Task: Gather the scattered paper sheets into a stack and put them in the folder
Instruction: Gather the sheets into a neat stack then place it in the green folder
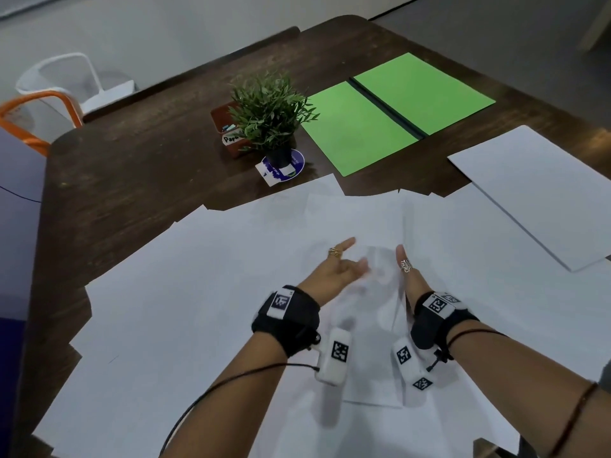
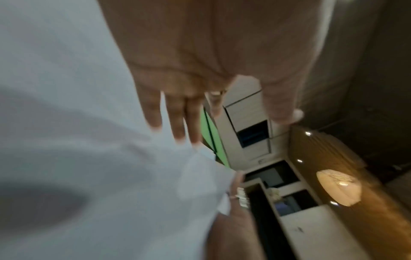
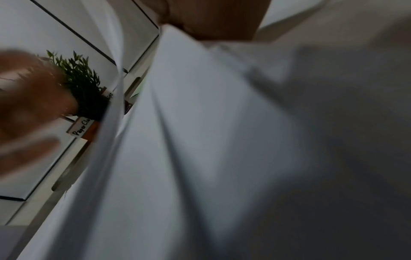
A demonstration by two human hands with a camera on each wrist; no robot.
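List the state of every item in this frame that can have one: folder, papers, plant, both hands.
Folder: open flat on the table, nothing in it.
Papers: scattered and overlapping, not yet stacked.
Separate sheet: lying apart at right.
Plant: upright.
Left hand: open, against a lifted sheet.
Right hand: at the lifted sheet, grip unclear.

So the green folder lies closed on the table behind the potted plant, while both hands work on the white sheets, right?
Not quite: the green folder lies open, both halves flat with the dark spine between, and it lies beside the potted plant, as the head view shows. The left hand and right hand do work on the white sheets.
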